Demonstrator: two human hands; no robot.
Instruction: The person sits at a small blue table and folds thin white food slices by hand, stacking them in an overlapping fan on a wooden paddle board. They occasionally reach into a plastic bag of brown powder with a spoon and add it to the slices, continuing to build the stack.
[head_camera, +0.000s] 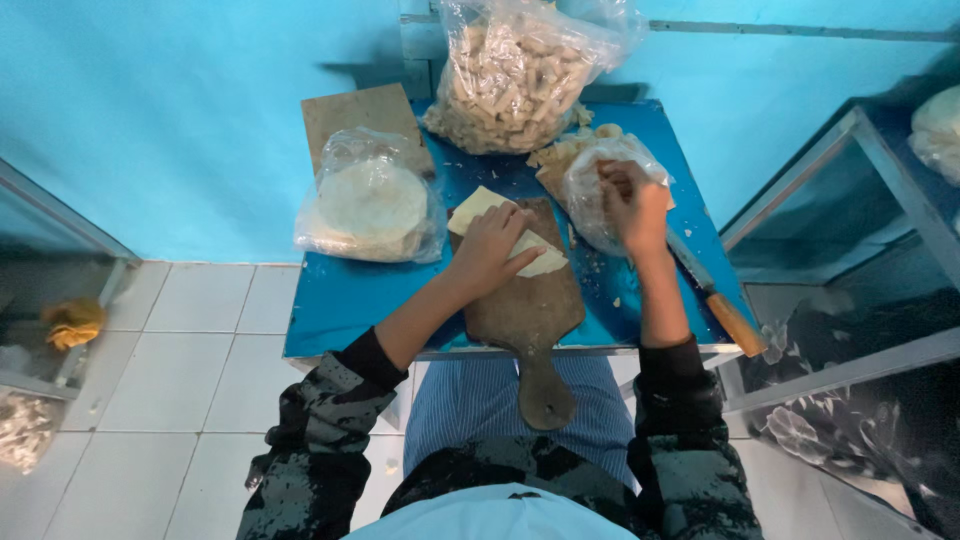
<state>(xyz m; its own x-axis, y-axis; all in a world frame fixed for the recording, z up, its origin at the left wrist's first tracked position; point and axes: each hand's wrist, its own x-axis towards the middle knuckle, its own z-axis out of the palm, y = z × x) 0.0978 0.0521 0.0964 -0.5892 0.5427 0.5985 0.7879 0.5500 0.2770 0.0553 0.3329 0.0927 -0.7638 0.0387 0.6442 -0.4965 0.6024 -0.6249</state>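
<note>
My left hand (490, 248) lies flat on a pale square wrapper sheet (480, 204) spread on a dark wooden paddle board (530, 310). My right hand (634, 203) reaches into a small clear plastic bag (592, 190) of pale filling at the right of the board, fingers pinched inside it. Whether it grips anything is hidden by the bag.
The small blue table (340, 300) also holds a bagged stack of round flat wrappers (370, 208) on a wooden board (355, 115), a large bag of rolled pieces (515, 75) at the back, and a knife with a wooden handle (728, 318) at the right edge. Metal-framed glass cases stand on both sides.
</note>
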